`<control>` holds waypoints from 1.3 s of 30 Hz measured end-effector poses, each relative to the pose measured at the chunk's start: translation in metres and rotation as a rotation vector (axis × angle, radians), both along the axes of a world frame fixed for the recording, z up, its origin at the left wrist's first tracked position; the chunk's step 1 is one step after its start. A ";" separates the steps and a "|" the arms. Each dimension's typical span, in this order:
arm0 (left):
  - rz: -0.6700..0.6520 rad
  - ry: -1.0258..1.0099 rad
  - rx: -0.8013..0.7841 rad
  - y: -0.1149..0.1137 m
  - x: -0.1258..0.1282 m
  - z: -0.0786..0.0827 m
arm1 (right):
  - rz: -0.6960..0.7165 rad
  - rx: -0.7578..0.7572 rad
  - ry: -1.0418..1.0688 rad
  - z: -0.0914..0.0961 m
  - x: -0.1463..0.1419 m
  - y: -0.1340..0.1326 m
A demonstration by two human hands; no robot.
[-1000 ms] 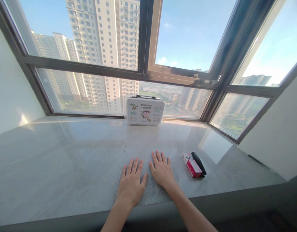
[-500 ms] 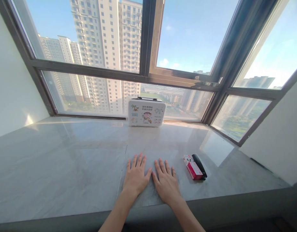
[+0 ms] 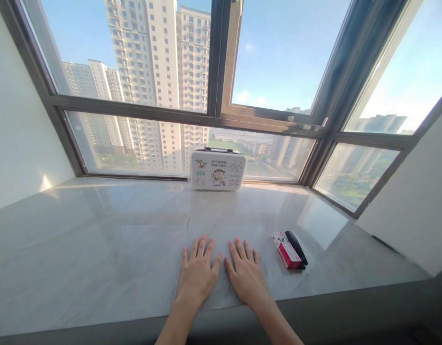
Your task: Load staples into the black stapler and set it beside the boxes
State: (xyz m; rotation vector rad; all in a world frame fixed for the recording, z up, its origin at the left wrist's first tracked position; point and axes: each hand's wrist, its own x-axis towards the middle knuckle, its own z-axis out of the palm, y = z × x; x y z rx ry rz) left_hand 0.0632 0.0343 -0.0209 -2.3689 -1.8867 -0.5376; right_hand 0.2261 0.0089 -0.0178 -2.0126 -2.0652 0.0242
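Observation:
My left hand (image 3: 198, 272) lies flat and open on the grey marble sill (image 3: 98, 249), fingers stretched forward. Beside it my right hand (image 3: 247, 273) rests flat and open too, the two thumbs almost touching. Neither hand holds anything. A small red and white box (image 3: 286, 249) lies on the sill just right of my right hand, with a black oblong object (image 3: 296, 247) lying against its far side. A white case with cartoon stickers (image 3: 217, 170) stands upright against the window, straight ahead of my hands.
The sill runs wide to the left and ends at white walls (image 3: 16, 139) on both sides. Dark window frames (image 3: 217, 62) rise behind the case, with tower blocks outside. The sill's front edge (image 3: 332, 292) is just below my wrists.
My hands have drawn closer together and slid slightly back toward me. The view has shifted a little; the case and box have not moved.

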 end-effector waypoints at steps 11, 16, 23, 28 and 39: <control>-0.021 -0.030 0.006 -0.001 -0.002 -0.001 | -0.013 -0.004 -0.051 0.004 -0.004 -0.005; -0.002 -0.032 -0.003 -0.030 -0.009 -0.003 | -0.004 0.005 -0.062 0.003 -0.005 0.006; 0.008 0.008 0.007 -0.039 -0.011 -0.003 | -0.003 0.007 -0.034 0.006 -0.005 0.001; 0.053 0.046 0.002 -0.007 -0.008 0.002 | -0.023 0.030 -0.016 0.001 -0.006 -0.013; -0.029 0.009 -0.001 -0.016 -0.011 -0.002 | 0.032 -0.026 -0.018 0.015 -0.005 0.017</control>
